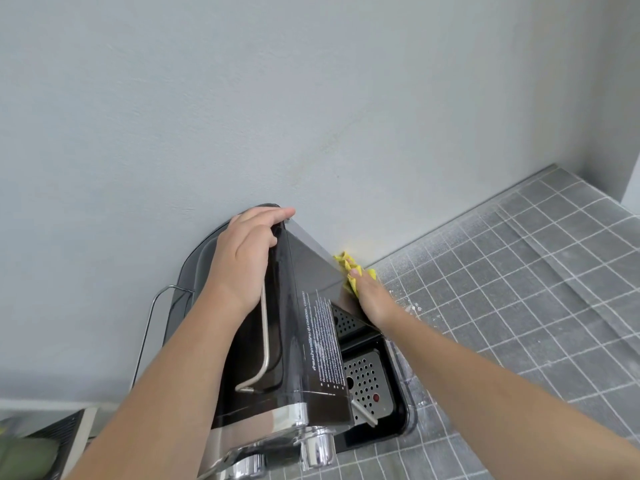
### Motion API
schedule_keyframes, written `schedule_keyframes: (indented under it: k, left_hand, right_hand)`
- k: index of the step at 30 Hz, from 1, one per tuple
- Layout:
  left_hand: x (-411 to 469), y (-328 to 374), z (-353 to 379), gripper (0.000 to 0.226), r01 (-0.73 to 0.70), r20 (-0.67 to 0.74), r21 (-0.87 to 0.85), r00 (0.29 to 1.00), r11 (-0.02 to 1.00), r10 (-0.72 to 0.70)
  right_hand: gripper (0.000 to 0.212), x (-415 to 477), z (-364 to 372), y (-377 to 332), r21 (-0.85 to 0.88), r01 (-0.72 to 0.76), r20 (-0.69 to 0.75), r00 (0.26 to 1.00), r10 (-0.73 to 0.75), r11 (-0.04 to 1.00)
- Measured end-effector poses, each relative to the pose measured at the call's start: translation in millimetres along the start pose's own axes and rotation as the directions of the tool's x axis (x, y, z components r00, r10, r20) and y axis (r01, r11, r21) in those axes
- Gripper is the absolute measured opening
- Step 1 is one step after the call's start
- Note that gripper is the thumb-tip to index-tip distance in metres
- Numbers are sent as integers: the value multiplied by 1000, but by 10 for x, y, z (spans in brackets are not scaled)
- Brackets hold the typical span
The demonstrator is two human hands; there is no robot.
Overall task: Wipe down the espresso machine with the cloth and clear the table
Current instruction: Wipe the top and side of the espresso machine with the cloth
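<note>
— Head view, biggest thing first: what fills it?

— Grey wall [277, 98] above, then a grey tiled counter [519, 289] running off to the right. Against the wall stands the espresso machine [304, 341], dark and glossy, seemingly tipped or turned so one side panel faces up; its perforated drip tray [367, 379] shows at the lower right.

— And the hands?

— Left hand [246, 258] is clamped over the machine's top rear edge, fingers curled around it, bracing the body. Right hand [372, 299] lies flat with fingers together, pressing the yellow cloth [351, 268] against the far side panel, close to the wall. Only a crumpled corner of the cloth shows past the fingertips.

— Anything on the counter?

— Pale specks and crumbs [412, 308] just beside the right wrist; they likely still need clearing.

— What could go wrong?

— My guess: if the bracing grip loosens while the other hand pushes, the machine could slide or drop back hard, and the drip tray might shift loose. The cloth could also bunch in the narrow gap by the wall and miss part of the panel.
</note>
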State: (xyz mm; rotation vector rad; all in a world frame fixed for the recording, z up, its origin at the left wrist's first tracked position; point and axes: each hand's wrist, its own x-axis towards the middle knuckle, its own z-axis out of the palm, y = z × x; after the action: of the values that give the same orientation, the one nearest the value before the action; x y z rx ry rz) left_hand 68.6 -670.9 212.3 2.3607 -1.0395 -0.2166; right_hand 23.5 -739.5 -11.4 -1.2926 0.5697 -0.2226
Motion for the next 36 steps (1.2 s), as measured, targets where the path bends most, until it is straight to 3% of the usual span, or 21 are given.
schedule_keyframes:
  k: [5, 10, 14, 17, 23, 32, 36]
  left_hand:
    - [-11, 7, 6, 61, 4, 6, -7, 1000, 1000, -4]
    - [-4, -10, 15, 61, -9, 2, 1, 1000, 1000, 9]
    - [-14, 33, 14, 64, -20, -20, 9, 1000, 1000, 21]
    - [-4, 40, 12, 65, -32, -27, 30, 999, 999, 33]
    - [-5, 9, 5, 64, -64, -28, 25, 998, 998, 64]
    - [5, 9, 9, 62, -82, -34, 11, 996, 997, 83]
    - [-5, 1, 2, 63, -64, -49, -16, 997, 998, 63]
  right_hand:
    - [54, -618, 50, 294, -56, 57, -63, 996, -60, 997]
    - [50, -433, 59, 23, 70, -14, -20, 1000, 16, 997]
    - [52, -339, 161, -604, 49, 170, 6, 985, -171, 984]
    - [53, -687, 276, -980, 47, 363, -4, 932, -363, 931]
    - [53, -1823, 391, -826, -39, 532, 52, 847, -530, 846]
    - [52, -497, 287, -1322, -13, 309, 0, 951, -309, 951]
    - [56, -1062, 361, -1151, -72, 387, 0, 922, -388, 919]
